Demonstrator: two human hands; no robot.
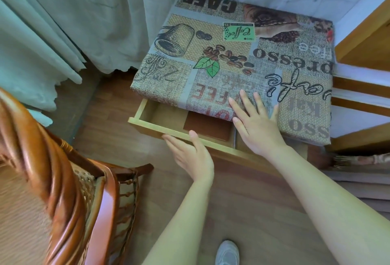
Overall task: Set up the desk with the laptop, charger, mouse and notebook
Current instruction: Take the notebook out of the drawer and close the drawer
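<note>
drawer (147, 114) open on left, brown notebook (207, 125) filling right

Both arms reach forward – left hand (191, 155) flat-fingered, thumb up – right hand (256, 123) spread, palm down

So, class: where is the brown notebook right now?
The brown notebook lies inside the open drawer under the desk's front edge, between the left hand on the drawer front and the right hand.

Soft daylight through the curtains (63, 22); wicker chair (52, 169) blurred, edges bowed.
</note>
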